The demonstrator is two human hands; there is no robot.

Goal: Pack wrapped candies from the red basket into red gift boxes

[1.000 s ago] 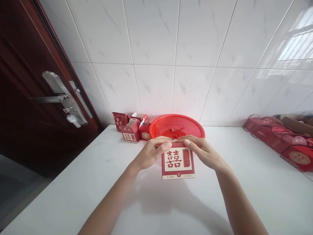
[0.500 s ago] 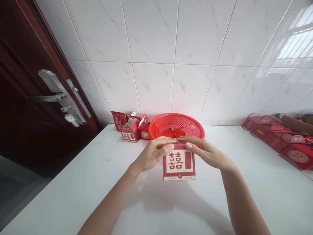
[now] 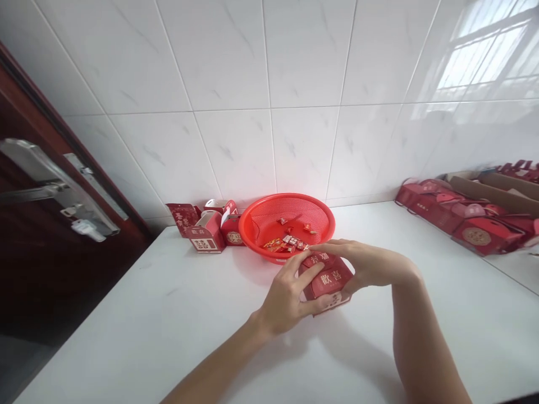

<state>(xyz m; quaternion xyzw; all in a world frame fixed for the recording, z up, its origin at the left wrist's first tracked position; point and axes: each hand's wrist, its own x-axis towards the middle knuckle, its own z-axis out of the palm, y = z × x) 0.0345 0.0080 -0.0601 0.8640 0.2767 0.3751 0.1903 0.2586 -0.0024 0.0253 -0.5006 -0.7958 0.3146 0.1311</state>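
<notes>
Since the earlier frame, the red carton [image 3: 323,286] has been tipped, so its lettered top panels face the camera instead of the upright front panel. Both hands have shifted from the top edge to the sides, and the view has swung to the right.

Left hand [image 3: 286,294]: clamped on the left side of the carton, index and middle fingers across the top, thumb along the front panel. Right hand [image 3: 374,264]: clamped on the right side, fingers over the rear, thumb at the front right corner.

Carton position: over the tabletop [image 3: 168,314], just in front of the basket [image 3: 252,242]; contact with the basket rim cannot be determined. Shadows of the hands fall on the tabletop below.

Basket: red, perforated, placed near the rear edge of the tabletop. Wrapped sweets [image 3: 275,243] lie inside, most of them at the front.

Rear left corner: a group of small boxes [image 3: 208,234], one with its top open, stands beside the basket. Right end of the rear edge: packed red boxes [image 3: 471,233] stand in a row, well apart from the hands.
</notes>
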